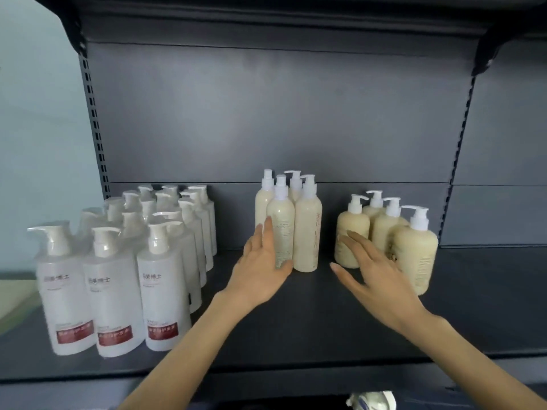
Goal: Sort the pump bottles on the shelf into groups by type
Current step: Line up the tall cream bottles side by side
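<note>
Three clusters of pump bottles stand on the dark shelf [296,321]. Several white bottles with red labels [115,291] fill the left side in rows. Several tall slim cream bottles [307,229] stand in the middle. Several short round cream bottles [414,250] stand to the right. My left hand [260,270] lies flat with straight fingers against the left side of the front tall slim bottle [281,229]. My right hand [373,267] is spread with straight fingers in front of the short round bottles, near the leftmost one [352,232]; contact is unclear.
The shelf's grey back panel [281,119] rises behind the bottles, with slotted uprights at the left [94,128] and right [461,137]. Another shelf hangs overhead. A white object [371,400] shows below the shelf's front edge.
</note>
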Motion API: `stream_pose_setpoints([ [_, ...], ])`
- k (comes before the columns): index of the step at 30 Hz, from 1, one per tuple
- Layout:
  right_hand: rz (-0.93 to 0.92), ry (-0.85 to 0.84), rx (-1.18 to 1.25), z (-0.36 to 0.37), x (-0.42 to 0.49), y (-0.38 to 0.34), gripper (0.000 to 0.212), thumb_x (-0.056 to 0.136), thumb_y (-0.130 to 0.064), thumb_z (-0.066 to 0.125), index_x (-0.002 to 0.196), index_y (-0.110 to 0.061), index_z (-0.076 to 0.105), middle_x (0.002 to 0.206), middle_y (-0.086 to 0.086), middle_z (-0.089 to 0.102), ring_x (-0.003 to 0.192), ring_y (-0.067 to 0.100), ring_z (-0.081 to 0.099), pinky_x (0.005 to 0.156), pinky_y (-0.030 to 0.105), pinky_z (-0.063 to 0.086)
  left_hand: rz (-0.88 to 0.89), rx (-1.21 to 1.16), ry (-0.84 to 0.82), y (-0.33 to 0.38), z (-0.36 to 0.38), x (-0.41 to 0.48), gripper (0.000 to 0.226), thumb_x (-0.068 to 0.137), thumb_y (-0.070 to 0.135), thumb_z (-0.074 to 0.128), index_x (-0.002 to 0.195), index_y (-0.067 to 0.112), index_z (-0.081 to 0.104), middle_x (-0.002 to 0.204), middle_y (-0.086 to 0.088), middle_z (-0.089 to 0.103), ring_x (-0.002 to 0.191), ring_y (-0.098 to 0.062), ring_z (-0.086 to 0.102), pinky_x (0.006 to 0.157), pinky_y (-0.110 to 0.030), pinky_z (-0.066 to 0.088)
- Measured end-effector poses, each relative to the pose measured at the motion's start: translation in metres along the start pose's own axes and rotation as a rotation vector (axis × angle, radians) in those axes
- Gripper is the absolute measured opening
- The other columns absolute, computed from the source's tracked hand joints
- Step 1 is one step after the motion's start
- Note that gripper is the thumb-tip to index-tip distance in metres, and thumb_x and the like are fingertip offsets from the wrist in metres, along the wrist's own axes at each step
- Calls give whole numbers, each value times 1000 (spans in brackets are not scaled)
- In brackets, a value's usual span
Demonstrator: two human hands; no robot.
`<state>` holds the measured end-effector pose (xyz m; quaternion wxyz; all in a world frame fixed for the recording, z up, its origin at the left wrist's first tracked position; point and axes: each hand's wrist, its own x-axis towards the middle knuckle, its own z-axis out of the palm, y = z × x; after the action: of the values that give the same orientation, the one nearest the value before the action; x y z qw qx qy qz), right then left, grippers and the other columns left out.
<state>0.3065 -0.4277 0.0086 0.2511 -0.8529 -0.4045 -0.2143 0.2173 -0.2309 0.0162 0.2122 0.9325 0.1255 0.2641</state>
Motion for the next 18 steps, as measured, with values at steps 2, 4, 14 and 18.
stream_pose_setpoints([
  [2, -20, 37, 80, 15, 20, -3, 62, 90, -59, 33, 146, -35, 23, 155, -16, 17, 133, 11, 38, 99, 34, 40, -5, -57, 58, 0, 10, 25, 92, 91, 32, 56, 149, 19, -14, 159, -4, -1, 144, -28, 8, 111, -49, 26],
  [4, -12, 66, 165, 29, 41, -3, 59, 94, -50, 40, 147, -34, 20, 156, -15, 13, 136, 8, 32, 102, 37, 40, -23, -101, 118, 2, 17, 45, 93, 91, 32, 57, 148, 16, -15, 159, -7, -3, 145, -30, 7, 111, -47, 25],
  [14, 49, 175, 660, 96, 120, 14, 62, 95, -43, 46, 146, -44, 11, 153, -16, 24, 126, -20, 27, 109, 26, 32, -95, -390, 351, -23, 35, 91, 79, 72, 64, 64, 133, 35, 23, 133, 11, 40, 117, -12, 50, 87, -38, 48],
  [18, -13, 148, 819, 118, 121, 26, 82, 86, -48, 59, 137, -64, -4, 153, -31, 14, 140, -7, 18, 115, 37, 23, -76, -420, 354, -33, 35, 95, 71, 62, 76, 57, 122, 43, 36, 114, 22, 44, 102, 0, 53, 85, -35, 51],
])
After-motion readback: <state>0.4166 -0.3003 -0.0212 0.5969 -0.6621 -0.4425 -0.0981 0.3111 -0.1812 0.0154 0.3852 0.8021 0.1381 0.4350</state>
